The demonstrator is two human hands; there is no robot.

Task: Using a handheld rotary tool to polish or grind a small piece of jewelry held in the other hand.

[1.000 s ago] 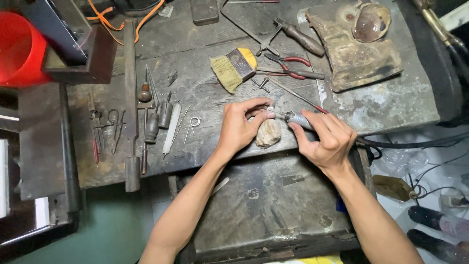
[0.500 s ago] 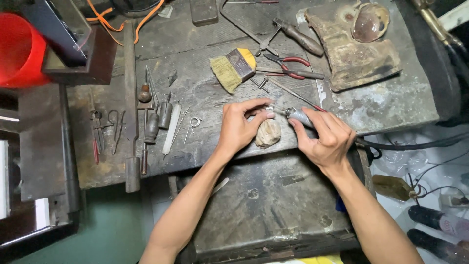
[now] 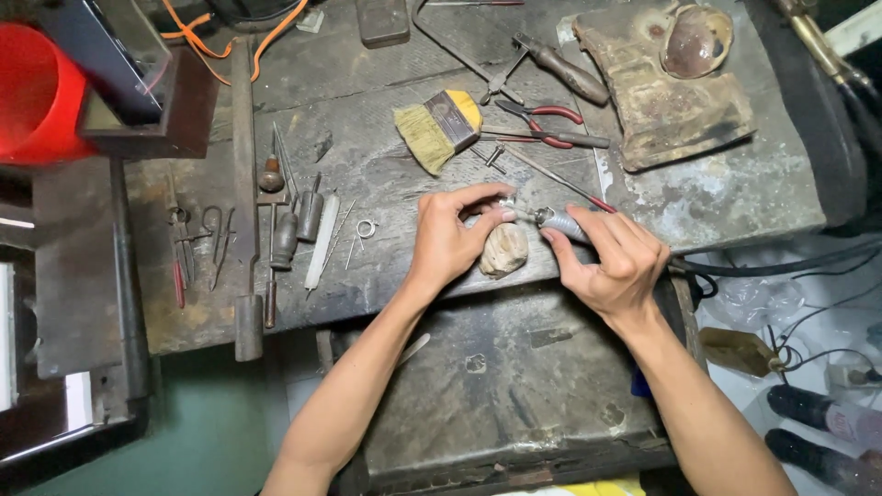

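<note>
Rotary handpiece [image 3: 562, 223], centre of frame, gripped in the right hand [image 3: 614, 262], fingers [image 3: 602, 230] wrapped closed around its ribbed metal body, tip meeting a small piece pinched shut by the left hand [image 3: 450, 241]; piece too small to identify. Pale bench peg [image 3: 504, 250] just below, at the near edge of the surface [image 3: 386, 165]. Dark cable [image 3: 772, 266] trailing right off the edge. Open room left of the hands, up to a small ring [image 3: 367, 228] and files [image 3: 285, 239]. Brush [image 3: 439, 129] and red-handled pliers [image 3: 547, 124] above, well apart. Red bucket [image 3: 37, 92] upper left.

Even overhead light, sharp, soft shadows
</note>
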